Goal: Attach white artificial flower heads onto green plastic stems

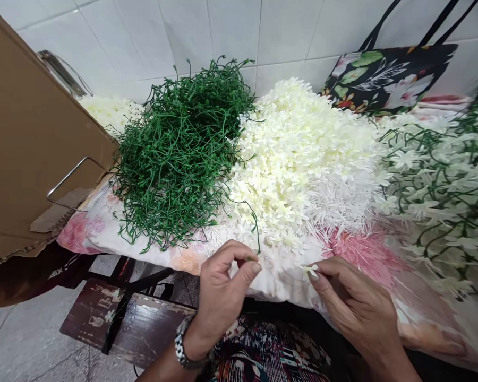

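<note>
My left hand point(227, 286), with a watch on its wrist, pinches the end of a green plastic stem point(256, 228) that curves up from the fingers. Between the thumb and fingers of my right hand point(350, 302) is a small white artificial flower point(310, 269). The two hands are apart, both over the front edge of the table. Behind the left hand lies a tangled heap of green stems point(183, 154). A pile of cream-white flower heads point(295, 148) spreads beyond both hands, with thin white spiky pieces point(342, 196) at its front right.
White flowers on green stems point(442, 196) lie at the right. A cardboard box point(35, 132) with a metal wire handle stands at the left. A black floral bag point(394, 79) leans on the tiled wall. Below the flowered tablecloth point(143, 239) is a worn wooden stool point(155, 323).
</note>
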A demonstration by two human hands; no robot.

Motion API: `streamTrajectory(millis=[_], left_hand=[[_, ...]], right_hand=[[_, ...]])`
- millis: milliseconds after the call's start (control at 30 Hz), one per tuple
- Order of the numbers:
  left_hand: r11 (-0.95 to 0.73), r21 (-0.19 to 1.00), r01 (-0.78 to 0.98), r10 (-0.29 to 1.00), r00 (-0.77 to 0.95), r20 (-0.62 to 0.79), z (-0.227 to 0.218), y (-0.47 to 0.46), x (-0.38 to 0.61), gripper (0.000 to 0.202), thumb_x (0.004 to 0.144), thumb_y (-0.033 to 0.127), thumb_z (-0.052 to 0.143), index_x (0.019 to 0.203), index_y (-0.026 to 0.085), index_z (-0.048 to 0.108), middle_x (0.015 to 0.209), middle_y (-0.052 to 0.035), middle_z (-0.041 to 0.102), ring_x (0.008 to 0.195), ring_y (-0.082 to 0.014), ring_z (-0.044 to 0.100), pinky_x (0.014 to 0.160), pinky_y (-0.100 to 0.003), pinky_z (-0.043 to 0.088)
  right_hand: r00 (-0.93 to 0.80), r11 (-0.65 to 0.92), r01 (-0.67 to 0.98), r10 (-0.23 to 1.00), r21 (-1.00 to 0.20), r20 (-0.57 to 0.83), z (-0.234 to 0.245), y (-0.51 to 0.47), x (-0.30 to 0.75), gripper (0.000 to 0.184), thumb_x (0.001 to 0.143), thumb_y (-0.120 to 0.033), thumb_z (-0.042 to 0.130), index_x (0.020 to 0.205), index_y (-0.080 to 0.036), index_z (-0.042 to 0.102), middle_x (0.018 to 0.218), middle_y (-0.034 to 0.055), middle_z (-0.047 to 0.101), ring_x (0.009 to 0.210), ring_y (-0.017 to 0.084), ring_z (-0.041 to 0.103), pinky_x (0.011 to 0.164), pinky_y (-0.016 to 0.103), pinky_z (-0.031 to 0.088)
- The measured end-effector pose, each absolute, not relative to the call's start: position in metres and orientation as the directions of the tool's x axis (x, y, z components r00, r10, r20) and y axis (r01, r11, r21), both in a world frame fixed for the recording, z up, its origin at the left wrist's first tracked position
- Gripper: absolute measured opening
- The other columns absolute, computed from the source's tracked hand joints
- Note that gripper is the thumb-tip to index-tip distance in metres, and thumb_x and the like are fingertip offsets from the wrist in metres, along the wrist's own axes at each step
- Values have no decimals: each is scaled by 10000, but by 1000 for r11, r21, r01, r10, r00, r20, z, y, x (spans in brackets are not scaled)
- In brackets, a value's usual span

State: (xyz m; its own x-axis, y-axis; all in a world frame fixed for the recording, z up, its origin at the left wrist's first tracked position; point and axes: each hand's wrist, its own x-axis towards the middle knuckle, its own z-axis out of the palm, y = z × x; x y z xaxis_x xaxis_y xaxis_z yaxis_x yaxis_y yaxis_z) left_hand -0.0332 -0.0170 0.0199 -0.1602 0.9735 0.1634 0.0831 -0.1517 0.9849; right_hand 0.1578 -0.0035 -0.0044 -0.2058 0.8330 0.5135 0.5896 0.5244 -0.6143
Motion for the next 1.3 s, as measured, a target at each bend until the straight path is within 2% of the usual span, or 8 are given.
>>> streamTrajectory(millis=[133, 267, 367, 500, 700, 867, 1133, 1300], left_hand=[[-32, 979, -200, 964, -265, -22, 25, -10, -41, 134, 703, 259, 689, 640, 154, 636, 624, 0, 583, 529, -92, 466, 496, -223, 382], [162, 883, -440, 952, -166, -257, 35, -4, -44, 250, 616, 323, 738, 567, 134, 582, 591, -4, 584, 438, -80, 471, 405, -213, 366], [260, 823, -505, 932, -92, -351, 37, -3, -45, 269, 610, 325, 743, 567, 131, 561, 579, -1, 592, 396, -77, 472, 357, -198, 350], [291, 811, -507, 924, -69, -375, 35, -6, -44, 293, 619, 342, 745, 562, 127, 555, 546, -1, 590, 400, -82, 489, 367, -198, 374], [326, 837, -439, 938, 38, -345, 31, -11, -34, 306, 591, 386, 772, 561, 110, 643, 550, -15, 572, 438, -79, 470, 413, -212, 352], [270, 898, -348, 961, 150, -231, 19, -17, -26, 242, 684, 383, 713, 672, 142, 712, 636, -29, 573, 513, -90, 472, 470, -223, 356], [-26, 999, 23, 967, 256, 19, 17, -16, -20, 224, 842, 298, 543, 720, 170, 682, 628, -26, 542, 589, -128, 484, 527, -243, 374], [-176, 979, 104, 926, 355, 129, 22, -10, -16, 262, 875, 275, 476, 692, 175, 634, 628, -29, 539, 594, -138, 489, 536, -257, 375]], right_hand=[[-200, 521, 579, 837, -627, 510, -5, -3, 157, 89, 817, -150, 520, 742, -197, 535, 602, -16, 561, 487, 89, 514, 468, 197, 416], [-197, 519, 575, 839, -633, 508, -7, -4, 158, 80, 812, -144, 527, 750, -194, 541, 619, -12, 577, 506, 90, 529, 481, 195, 427], [-195, 524, 570, 834, -632, 516, -5, -4, 158, 76, 813, -140, 529, 757, -190, 537, 613, -17, 569, 502, 85, 522, 476, 189, 422], [-193, 517, 562, 841, -646, 505, -3, -4, 157, 76, 815, -144, 529, 755, -190, 537, 599, -21, 558, 479, 79, 502, 441, 188, 394], [-193, 515, 544, 845, -662, 499, -3, -2, 156, 81, 822, -135, 528, 760, -187, 536, 599, -22, 543, 482, 77, 488, 438, 192, 381], [-187, 500, 485, 861, -717, 474, -4, -3, 160, 91, 823, -113, 524, 764, -180, 539, 611, -18, 539, 522, 84, 502, 475, 198, 403], [-339, 600, 417, 799, -683, 496, 26, -8, 164, 120, 813, -66, 519, 847, -174, 561, 700, 16, 572, 640, 109, 525, 558, 230, 428], [-454, 651, 469, 758, -598, 469, 42, -4, 163, 99, 819, -83, 518, 796, -156, 581, 720, 41, 577, 679, 133, 506, 609, 273, 411]])
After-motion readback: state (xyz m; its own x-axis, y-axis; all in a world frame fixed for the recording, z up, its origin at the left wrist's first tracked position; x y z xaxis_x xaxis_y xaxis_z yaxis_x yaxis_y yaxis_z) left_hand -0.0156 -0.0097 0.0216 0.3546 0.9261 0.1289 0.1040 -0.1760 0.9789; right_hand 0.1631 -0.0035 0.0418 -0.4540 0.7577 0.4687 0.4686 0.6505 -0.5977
